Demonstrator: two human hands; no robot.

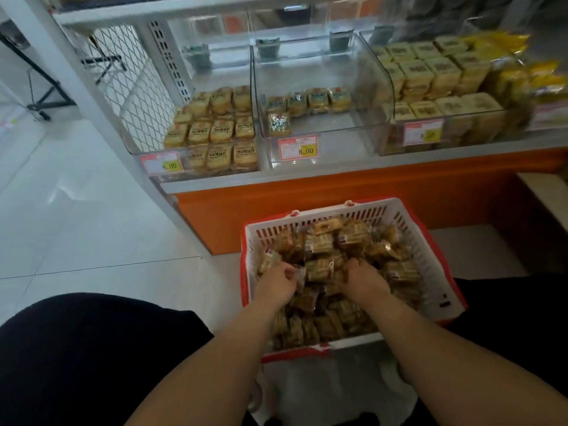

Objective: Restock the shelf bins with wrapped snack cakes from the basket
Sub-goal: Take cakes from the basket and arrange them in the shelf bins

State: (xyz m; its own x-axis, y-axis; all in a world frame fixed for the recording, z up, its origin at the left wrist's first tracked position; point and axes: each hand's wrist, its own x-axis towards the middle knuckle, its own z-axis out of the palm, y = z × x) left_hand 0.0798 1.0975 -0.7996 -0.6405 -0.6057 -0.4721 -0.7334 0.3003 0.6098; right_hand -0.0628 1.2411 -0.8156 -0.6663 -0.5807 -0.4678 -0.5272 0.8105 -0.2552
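Note:
A white and red basket (pixel 424 259) sits on the floor in front of me, heaped with wrapped snack cakes (pixel 350 238). Both my hands are down in the pile. My left hand (pixel 276 281) curls its fingers round cakes at the left side. My right hand (pixel 362 279) digs into the middle, fingers curled among the wrappers and partly hidden. Above, three clear shelf bins stand side by side: the left bin (pixel 196 161) is well filled, the middle bin (pixel 335 139) holds only a few cakes at its back, the right bin (pixel 461 139) is stacked high.
The bins rest on a grey shelf with an orange base (pixel 338 195). Red price tags (pixel 298 148) hang on the bin fronts. Yellow packets (pixel 522 72) lie at the far right. White tiled floor spreads to the left. My dark-clothed knees flank the basket.

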